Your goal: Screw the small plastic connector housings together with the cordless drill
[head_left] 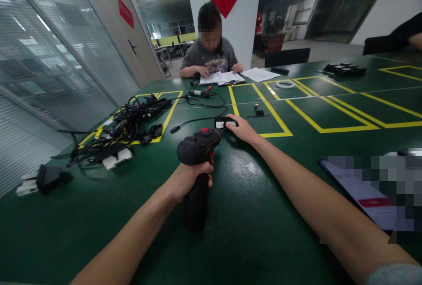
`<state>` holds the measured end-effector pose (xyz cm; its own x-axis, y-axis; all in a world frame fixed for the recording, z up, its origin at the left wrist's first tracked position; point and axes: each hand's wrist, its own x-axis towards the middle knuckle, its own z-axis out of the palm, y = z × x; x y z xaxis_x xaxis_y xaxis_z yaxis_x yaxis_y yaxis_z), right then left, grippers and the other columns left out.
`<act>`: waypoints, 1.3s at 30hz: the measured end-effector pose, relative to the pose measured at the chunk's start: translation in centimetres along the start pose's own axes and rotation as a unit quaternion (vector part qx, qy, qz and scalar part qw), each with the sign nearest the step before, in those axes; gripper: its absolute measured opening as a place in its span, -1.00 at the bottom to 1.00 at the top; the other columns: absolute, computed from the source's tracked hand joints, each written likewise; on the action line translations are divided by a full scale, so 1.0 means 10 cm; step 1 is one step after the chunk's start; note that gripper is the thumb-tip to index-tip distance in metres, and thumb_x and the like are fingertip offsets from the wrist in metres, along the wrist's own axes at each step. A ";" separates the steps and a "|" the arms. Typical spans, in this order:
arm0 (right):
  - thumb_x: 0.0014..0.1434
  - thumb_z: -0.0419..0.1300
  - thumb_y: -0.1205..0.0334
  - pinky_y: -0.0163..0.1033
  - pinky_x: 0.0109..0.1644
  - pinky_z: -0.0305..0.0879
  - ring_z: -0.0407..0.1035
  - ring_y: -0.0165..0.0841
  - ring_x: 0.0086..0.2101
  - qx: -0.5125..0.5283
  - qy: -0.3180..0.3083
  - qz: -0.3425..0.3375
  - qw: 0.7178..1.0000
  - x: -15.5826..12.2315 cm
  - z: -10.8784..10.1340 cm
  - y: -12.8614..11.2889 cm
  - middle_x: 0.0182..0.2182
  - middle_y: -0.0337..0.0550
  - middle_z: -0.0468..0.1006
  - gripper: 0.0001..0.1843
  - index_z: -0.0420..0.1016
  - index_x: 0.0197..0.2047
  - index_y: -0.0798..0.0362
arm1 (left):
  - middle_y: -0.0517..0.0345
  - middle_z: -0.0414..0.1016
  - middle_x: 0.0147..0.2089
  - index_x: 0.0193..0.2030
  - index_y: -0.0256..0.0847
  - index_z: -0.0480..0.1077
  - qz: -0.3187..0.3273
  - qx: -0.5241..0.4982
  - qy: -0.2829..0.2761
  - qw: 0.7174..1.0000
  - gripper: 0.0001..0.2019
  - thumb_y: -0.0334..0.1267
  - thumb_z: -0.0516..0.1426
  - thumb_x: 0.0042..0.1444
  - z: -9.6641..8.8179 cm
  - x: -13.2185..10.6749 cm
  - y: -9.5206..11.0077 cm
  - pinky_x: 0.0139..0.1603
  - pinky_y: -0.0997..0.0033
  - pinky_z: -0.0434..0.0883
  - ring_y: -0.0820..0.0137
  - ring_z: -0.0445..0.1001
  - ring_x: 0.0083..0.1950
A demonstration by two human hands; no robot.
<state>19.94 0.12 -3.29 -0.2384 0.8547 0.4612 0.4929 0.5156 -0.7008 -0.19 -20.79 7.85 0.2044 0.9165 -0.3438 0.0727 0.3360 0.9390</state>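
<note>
My left hand grips the black handle of a cordless drill, which has a red button on top and stands over the green table. My right hand reaches across to its nose, with the fingertips on a small black-and-white connector. The drill's tip is hidden behind that connector. A thin black cable with a plug curves past just beyond the connector. To the left lies a tangled black wiring harness, with white-and-black connector blocks at its near side.
The green work table carries yellow tape outlines. A seated person handles papers at the far side. A blurred tablet lies at right, with a tape roll and black parts beyond. A glass partition runs along the left.
</note>
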 end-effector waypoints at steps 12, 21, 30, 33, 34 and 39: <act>0.21 0.16 0.13 -0.02 0.26 0.25 0.44 -0.12 0.05 -0.002 0.003 0.001 1.000 0.00 -0.01 -0.03 0.08 -0.02 0.55 -0.54 0.51 0.14 0.05 | 0.27 0.37 -0.47 -0.30 -0.26 0.33 0.000 0.003 0.008 1.000 -0.77 -0.30 0.21 -0.15 0.00 -0.01 0.01 -0.46 0.48 0.28 0.50 0.40 -0.55; 0.20 0.16 0.12 -0.03 0.25 0.25 0.43 -0.13 0.06 -0.001 0.006 0.001 1.000 0.00 0.00 0.00 0.07 -0.05 0.56 -0.55 0.51 0.14 0.03 | 0.27 0.37 -0.48 -0.30 -0.26 0.33 -0.010 0.007 0.008 1.000 -0.76 -0.29 0.23 -0.14 0.01 -0.01 0.02 -0.45 0.49 0.28 0.51 0.40 -0.54; 0.20 0.16 0.13 -0.05 0.25 0.26 0.43 -0.14 0.07 -0.007 0.006 0.000 1.000 0.00 0.00 -0.02 0.08 -0.02 0.56 -0.54 0.50 0.15 0.06 | 0.26 0.37 -0.50 -0.29 -0.25 0.32 -0.012 0.016 0.007 1.000 -0.77 -0.28 0.22 -0.12 0.01 -0.02 0.03 -0.43 0.47 0.27 0.48 0.39 -0.53; 0.20 0.17 0.14 -0.05 0.24 0.27 0.44 -0.14 0.05 -0.005 0.006 0.001 1.000 0.00 -0.01 -0.03 0.07 -0.05 0.57 -0.56 0.51 0.13 0.03 | 0.25 0.37 -0.50 -0.30 -0.25 0.31 -0.015 0.015 0.012 1.000 -0.78 -0.29 0.21 -0.12 0.01 -0.04 0.04 -0.42 0.46 0.28 0.47 0.40 -0.52; 0.20 0.17 0.14 -0.05 0.23 0.27 0.44 -0.14 0.05 -0.003 0.005 0.001 1.000 0.00 -0.01 -0.03 0.06 -0.06 0.57 -0.56 0.51 0.13 0.02 | 0.25 0.37 -0.49 -0.30 -0.25 0.31 -0.014 0.014 0.012 1.000 -0.78 -0.29 0.21 -0.12 0.02 -0.04 0.04 -0.42 0.46 0.28 0.47 0.40 -0.53; 0.19 0.18 0.13 -0.06 0.23 0.28 0.43 -0.16 0.06 0.004 -0.001 0.006 1.000 0.01 -0.02 -0.03 0.08 -0.09 0.57 -0.56 0.51 0.13 0.02 | 0.28 0.35 -0.50 -0.32 -0.24 0.31 -0.009 0.011 0.012 1.000 -0.78 -0.29 0.22 -0.13 0.03 -0.05 0.06 -0.43 0.46 0.26 0.48 0.38 -0.54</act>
<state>19.93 0.01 -2.95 -0.2340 0.8607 0.4522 0.4890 0.5062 -0.7104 0.03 -21.08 8.55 0.1796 0.9156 -0.3599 0.0984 0.3473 0.9326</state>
